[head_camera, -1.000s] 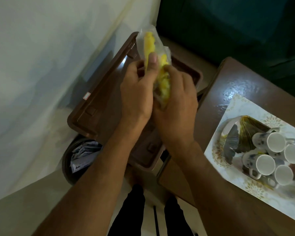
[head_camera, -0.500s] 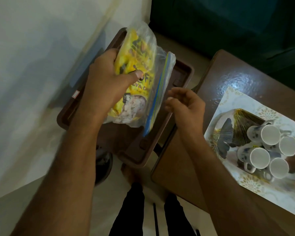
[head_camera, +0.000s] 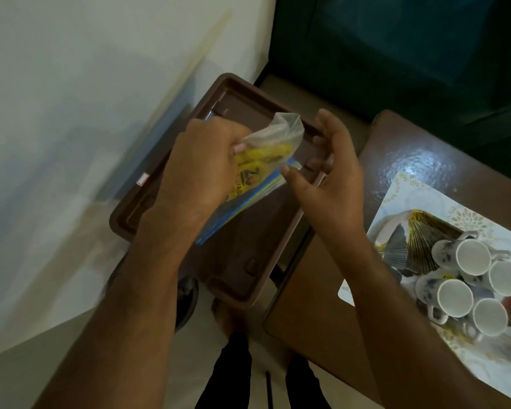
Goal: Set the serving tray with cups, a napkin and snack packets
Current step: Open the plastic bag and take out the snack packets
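Brown table: glossy wood surface (head_camera: 331,290) on my right, and it carries the serving tray at its far-right edge.
Brown bin lid: dark plastic lid (head_camera: 239,261) directly under both hands; nothing of the task rests on it that I can see.
Serving tray: white patterned tray (head_camera: 401,190), flat and stiff I'd judge, already bearing a gold-and-grey fanned napkin (head_camera: 419,234) and four cups.
Cups: white ceramic cups (head_camera: 472,255), clustered and touching on the tray, lying tipped with mouths toward me; fragile, I reckon, so the packet should land beside them, not on them.
Snack packet: yellow printed packet inside a clear zip bag (head_camera: 257,175), held in the air above the bin lid, well apart from the tray; looks light, soft and crinkly, slippery film, so I'd take it by the bunched top rather than the loose blue-striped edge.
Left hand: left hand (head_camera: 201,169) curled tight around the packet's upper part, thumb pressing the film.
Right hand: right hand (head_camera: 328,178) spread, fingers loosely bent, holding nothing; thumb tip just beside the bag's edge, contact unclear.
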Motion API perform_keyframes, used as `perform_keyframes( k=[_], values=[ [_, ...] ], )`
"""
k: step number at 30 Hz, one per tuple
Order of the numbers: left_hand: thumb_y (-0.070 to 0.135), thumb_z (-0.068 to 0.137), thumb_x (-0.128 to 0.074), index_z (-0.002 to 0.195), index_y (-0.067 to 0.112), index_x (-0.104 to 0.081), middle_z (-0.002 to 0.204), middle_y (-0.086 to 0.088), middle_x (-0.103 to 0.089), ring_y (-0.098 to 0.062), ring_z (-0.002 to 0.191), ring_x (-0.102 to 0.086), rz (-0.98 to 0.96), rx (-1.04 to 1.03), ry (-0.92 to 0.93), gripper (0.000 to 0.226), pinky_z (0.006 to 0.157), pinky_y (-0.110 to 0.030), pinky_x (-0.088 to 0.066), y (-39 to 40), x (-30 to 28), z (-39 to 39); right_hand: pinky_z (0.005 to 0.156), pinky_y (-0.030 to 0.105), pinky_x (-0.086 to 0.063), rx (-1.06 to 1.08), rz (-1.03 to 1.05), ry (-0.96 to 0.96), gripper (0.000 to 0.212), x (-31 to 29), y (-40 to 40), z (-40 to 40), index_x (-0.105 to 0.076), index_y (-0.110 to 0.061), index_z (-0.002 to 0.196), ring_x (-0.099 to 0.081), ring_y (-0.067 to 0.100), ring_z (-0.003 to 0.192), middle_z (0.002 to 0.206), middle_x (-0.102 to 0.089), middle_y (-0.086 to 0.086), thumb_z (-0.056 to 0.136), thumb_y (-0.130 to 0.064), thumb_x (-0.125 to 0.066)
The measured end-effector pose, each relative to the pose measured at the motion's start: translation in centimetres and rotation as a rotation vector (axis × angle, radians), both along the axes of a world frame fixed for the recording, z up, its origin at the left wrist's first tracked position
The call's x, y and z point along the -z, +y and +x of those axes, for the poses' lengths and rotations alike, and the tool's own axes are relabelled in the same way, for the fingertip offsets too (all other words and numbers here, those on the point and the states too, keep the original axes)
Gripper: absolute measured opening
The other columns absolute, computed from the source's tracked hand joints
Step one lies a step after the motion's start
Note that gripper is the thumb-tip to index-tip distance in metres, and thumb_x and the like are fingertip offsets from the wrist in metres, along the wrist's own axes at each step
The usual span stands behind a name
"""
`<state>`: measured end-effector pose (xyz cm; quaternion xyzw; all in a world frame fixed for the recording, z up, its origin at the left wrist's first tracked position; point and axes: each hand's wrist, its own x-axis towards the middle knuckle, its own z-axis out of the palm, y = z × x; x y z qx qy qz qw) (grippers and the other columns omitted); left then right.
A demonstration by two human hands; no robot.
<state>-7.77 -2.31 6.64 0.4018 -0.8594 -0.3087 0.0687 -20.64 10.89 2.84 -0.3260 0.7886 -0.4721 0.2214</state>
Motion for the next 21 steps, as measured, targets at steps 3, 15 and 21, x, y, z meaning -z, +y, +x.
perform_keyframes(
  k=[3, 15, 21],
  values=[
    [0.008, 0.104, -0.056, 0.109, 0.016, -0.080, 0.092, -0.002, -0.076, -0.013, 0.085, -0.069, 0.054, 0.127, 0.060, 0.026, 0.074, -0.029, -0.055, -0.9, -1.3, 0.2, 0.113, 0.046, -0.050, -0.115, -0.041, -0.004, 0.102, 0.0, -0.6, -0.8, -0.025, -0.010, 0.161, -0.048, 0.019, 0.144, 0.158, -0.047, 0.007, 0.081, -0.009, -0.087],
    [0.018, 0.071, -0.095, 0.132, 0.016, -0.064, 0.116, 0.023, -0.066, 0.013, 0.102, -0.064, 0.225, -0.318, 0.366, 0.068, 0.086, -0.001, -0.050, -3.3, 3.0, 5.0, 0.069, 0.017, -0.057, -0.003, -0.269, -0.151, 0.026, -2.2, -3.3, -0.6, -0.077, -0.026, 0.094, -0.072, 0.000, 0.081, 0.083, -0.077, -0.019, 0.088, -0.001, -0.076],
    [0.007, 0.092, -0.078, 0.105, 0.030, -0.074, 0.091, 0.022, -0.080, 0.003, 0.095, -0.076, 0.398, -0.470, 0.536, 0.027, 0.086, -0.021, -0.062, -3.6, 5.3, 4.9, 0.077, 0.034, -0.064, 0.115, -0.252, -0.338, 0.016, -2.2, -3.8, 0.0, -0.079, -0.020, 0.093, -0.076, 0.025, 0.090, 0.091, -0.080, 0.005, 0.091, -0.005, -0.076]
  ],
)
